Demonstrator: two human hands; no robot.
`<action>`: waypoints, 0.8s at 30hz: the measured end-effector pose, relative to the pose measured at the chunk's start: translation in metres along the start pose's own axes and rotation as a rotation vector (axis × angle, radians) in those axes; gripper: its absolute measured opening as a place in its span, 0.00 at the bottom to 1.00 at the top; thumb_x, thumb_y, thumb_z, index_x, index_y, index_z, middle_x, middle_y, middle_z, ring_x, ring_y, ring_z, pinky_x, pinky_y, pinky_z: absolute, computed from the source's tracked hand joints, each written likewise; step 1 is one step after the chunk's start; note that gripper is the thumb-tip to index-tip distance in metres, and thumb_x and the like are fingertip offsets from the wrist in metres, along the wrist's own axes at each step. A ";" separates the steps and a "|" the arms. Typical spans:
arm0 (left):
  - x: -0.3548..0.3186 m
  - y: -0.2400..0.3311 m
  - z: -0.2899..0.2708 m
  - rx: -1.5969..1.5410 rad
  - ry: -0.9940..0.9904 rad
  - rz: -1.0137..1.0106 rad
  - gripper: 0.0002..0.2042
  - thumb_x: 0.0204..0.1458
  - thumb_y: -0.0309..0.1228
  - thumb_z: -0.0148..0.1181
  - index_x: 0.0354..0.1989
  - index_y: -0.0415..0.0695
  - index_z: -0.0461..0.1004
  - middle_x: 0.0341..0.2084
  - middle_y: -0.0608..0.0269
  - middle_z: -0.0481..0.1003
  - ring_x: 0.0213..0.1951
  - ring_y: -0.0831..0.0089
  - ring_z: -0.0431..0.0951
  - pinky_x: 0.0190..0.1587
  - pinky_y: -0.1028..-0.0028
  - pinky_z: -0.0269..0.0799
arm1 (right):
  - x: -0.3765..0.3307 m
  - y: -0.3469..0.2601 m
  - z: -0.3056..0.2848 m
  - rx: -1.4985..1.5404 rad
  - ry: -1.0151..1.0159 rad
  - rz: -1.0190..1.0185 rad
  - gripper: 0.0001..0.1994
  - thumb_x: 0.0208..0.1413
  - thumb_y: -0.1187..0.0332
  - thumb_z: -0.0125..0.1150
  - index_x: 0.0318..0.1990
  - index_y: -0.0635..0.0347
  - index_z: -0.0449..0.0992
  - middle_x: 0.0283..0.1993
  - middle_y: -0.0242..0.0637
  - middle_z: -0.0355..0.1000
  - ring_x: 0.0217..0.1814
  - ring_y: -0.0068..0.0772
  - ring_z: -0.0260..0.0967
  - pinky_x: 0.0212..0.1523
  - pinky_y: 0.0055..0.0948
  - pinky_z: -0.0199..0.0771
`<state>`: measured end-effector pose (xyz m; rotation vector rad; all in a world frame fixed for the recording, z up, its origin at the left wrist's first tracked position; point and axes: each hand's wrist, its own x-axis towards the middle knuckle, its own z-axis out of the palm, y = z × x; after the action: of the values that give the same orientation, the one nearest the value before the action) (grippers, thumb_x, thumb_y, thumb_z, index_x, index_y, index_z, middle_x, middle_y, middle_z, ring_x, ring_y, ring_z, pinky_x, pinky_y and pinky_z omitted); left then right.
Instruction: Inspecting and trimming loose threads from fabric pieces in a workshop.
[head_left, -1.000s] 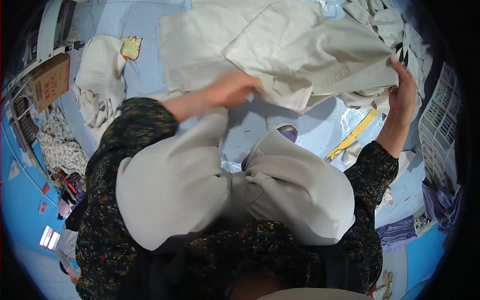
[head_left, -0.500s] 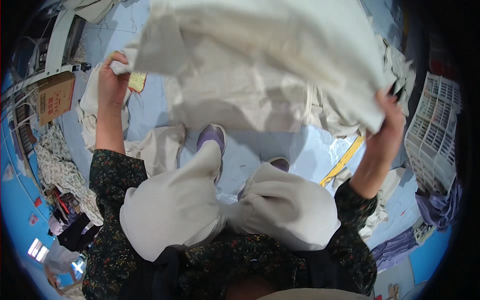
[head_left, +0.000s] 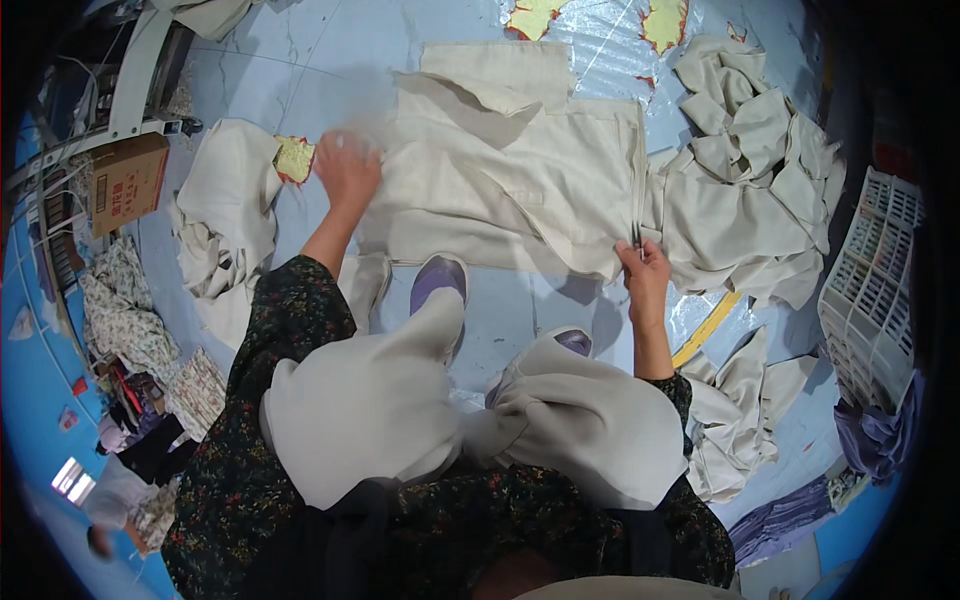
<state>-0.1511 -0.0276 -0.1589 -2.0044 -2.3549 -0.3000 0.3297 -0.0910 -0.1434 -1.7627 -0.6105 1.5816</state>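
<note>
Blue-grey floor (head_left: 505,312) bears spread cream cloth (head_left: 510,190); right hand (head_left: 646,268) clamps its near right corner between fingers, presumably to steady it; left hand (head_left: 348,168) near left edge, fingers too blurred to tell

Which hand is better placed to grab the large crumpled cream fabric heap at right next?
Likely the right hand: it sits beside the large crumpled cream fabric heap; the left hand is across the spread cream fabric panel.
</note>
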 end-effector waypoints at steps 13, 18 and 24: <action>0.072 -0.011 -0.077 -0.557 -0.293 0.020 0.17 0.56 0.36 0.64 0.49 0.39 0.78 0.36 0.62 0.81 0.37 0.75 0.78 0.44 0.68 0.75 | 0.029 -0.152 0.031 0.269 -0.165 -0.175 0.08 0.57 0.71 0.68 0.32 0.55 0.72 0.21 0.15 0.58 0.16 0.09 0.46 0.17 0.19 0.40; 0.102 0.016 -0.215 -0.845 0.123 0.026 0.14 0.54 0.23 0.63 0.49 0.42 0.78 0.39 0.65 0.80 0.39 0.77 0.78 0.46 0.75 0.75 | -0.011 -0.241 0.035 0.383 -0.340 -0.546 0.05 0.59 0.71 0.66 0.36 0.58 0.74 0.22 0.16 0.60 0.18 0.08 0.46 0.20 0.18 0.42; 0.058 0.032 -0.219 -0.596 0.098 0.375 0.04 0.56 0.22 0.61 0.38 0.41 0.76 0.36 0.66 0.74 0.39 0.77 0.74 0.40 0.78 0.70 | -0.060 -0.190 0.021 0.245 -0.018 -0.446 0.07 0.59 0.71 0.67 0.42 0.59 0.76 0.23 0.15 0.63 0.20 0.06 0.51 0.21 0.15 0.44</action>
<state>-0.1511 -0.0036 0.0689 -2.5313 -1.9151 -1.1544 0.3184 -0.0068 0.0380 -1.3216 -0.7261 1.2992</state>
